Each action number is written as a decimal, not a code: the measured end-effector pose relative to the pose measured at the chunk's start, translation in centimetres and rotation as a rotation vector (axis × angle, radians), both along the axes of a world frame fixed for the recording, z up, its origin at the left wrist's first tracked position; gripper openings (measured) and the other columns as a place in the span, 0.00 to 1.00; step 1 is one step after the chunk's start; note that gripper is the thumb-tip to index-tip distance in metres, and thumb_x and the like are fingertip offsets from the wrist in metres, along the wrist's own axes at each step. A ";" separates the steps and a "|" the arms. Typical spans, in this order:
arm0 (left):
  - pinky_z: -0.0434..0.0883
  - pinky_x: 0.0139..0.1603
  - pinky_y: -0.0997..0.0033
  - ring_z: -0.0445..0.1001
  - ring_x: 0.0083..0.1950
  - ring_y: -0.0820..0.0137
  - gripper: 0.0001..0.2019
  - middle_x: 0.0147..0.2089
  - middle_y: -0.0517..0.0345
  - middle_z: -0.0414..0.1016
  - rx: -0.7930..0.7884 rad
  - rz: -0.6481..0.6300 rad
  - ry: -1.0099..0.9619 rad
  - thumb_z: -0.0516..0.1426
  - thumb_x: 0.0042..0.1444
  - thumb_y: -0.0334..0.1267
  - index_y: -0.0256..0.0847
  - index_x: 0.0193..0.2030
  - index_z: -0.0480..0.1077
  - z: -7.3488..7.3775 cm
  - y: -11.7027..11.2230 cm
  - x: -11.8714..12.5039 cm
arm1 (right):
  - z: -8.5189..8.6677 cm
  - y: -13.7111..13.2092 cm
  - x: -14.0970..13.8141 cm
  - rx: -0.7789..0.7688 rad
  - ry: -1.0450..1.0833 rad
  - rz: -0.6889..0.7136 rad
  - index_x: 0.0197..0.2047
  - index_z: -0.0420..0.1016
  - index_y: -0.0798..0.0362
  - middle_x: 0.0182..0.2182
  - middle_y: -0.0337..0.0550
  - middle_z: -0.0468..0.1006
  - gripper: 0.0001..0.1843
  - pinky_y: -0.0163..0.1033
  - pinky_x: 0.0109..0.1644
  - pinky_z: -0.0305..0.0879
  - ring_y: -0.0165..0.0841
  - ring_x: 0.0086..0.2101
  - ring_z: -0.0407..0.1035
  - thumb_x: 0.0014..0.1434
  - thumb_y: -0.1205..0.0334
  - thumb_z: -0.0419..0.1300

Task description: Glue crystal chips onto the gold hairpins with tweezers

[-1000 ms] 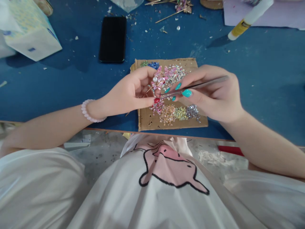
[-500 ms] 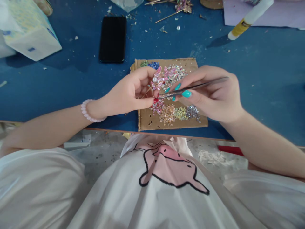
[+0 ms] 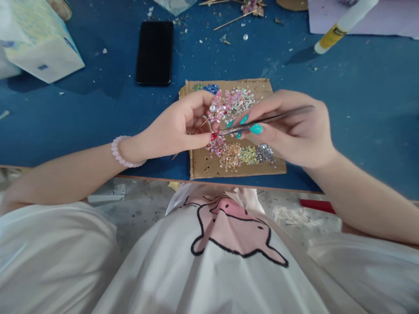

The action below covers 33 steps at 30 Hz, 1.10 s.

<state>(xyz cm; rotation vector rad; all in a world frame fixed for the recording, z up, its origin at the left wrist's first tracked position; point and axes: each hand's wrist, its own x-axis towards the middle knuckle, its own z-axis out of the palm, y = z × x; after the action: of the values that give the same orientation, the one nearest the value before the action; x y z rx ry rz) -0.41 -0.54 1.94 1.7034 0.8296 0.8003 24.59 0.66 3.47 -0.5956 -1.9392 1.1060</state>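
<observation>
My left hand (image 3: 178,128) pinches a small pink jewelled ornament (image 3: 216,111) with a pearl on it, held just above a piece of cardboard (image 3: 199,161). My right hand (image 3: 294,131), with teal nails, grips metal tweezers (image 3: 271,117) whose tips reach the ornament's lower edge. On the cardboard lie several piles of tiny rhinestones (image 3: 244,155) sorted by colour: pink, amber, green, silver, blue.
A black phone (image 3: 155,52) lies face up behind the cardboard. A tissue box (image 3: 36,41) stands at the far left, a glue tube (image 3: 343,24) at the far right. Gold pins (image 3: 231,21) and scraps litter the blue table (image 3: 360,96). The table's near edge runs just below the cardboard.
Almost nothing has moved. The tweezer tips and the ornament have shifted very slightly against each other; both hands keep their grips.
</observation>
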 end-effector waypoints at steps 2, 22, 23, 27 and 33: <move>0.81 0.48 0.64 0.77 0.44 0.69 0.22 0.43 0.56 0.74 0.017 -0.016 -0.024 0.68 0.56 0.45 0.40 0.51 0.66 0.0 0.0 0.0 | 0.0 0.0 0.0 0.011 0.005 0.013 0.44 0.81 0.48 0.37 0.37 0.83 0.06 0.33 0.37 0.76 0.28 0.33 0.76 0.63 0.62 0.67; 0.79 0.50 0.62 0.77 0.45 0.68 0.25 0.44 0.55 0.74 -0.008 -0.019 -0.036 0.68 0.56 0.51 0.41 0.52 0.66 -0.2 0.1 -0.1 | 0.2 -0.1 0.0 -0.028 0.029 0.069 0.44 0.81 0.49 0.39 0.37 0.81 0.06 0.32 0.41 0.75 0.26 0.36 0.77 0.63 0.66 0.67; 0.79 0.49 0.63 0.77 0.44 0.68 0.25 0.43 0.55 0.73 -0.010 -0.017 -0.032 0.68 0.55 0.52 0.41 0.52 0.66 -0.1 0.1 -0.1 | 0.1 -0.2 0.0 -0.047 0.038 0.071 0.45 0.82 0.48 0.40 0.38 0.82 0.07 0.33 0.42 0.76 0.27 0.38 0.78 0.63 0.66 0.67; 0.78 0.46 0.66 0.75 0.43 0.71 0.26 0.43 0.56 0.72 -0.007 -0.006 -0.022 0.68 0.56 0.53 0.40 0.51 0.65 0.1 0.0 0.0 | 0.0 -0.3 0.0 -0.058 0.084 0.127 0.45 0.83 0.47 0.41 0.38 0.85 0.08 0.35 0.46 0.79 0.28 0.39 0.79 0.63 0.67 0.67; 0.74 0.42 0.74 0.71 0.42 0.77 0.26 0.41 0.59 0.70 0.061 -0.063 -0.076 0.66 0.58 0.52 0.36 0.52 0.64 0.1 0.2 0.1 | -0.2 0.2 0.2 0.055 0.125 0.292 0.50 0.83 0.45 0.43 0.38 0.86 0.11 0.38 0.51 0.79 0.31 0.46 0.81 0.66 0.64 0.65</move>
<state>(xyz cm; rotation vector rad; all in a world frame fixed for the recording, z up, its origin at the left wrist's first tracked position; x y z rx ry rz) -0.30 -0.37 2.05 1.7330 0.7027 0.8488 24.79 0.90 3.29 -0.2109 -1.9811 1.2322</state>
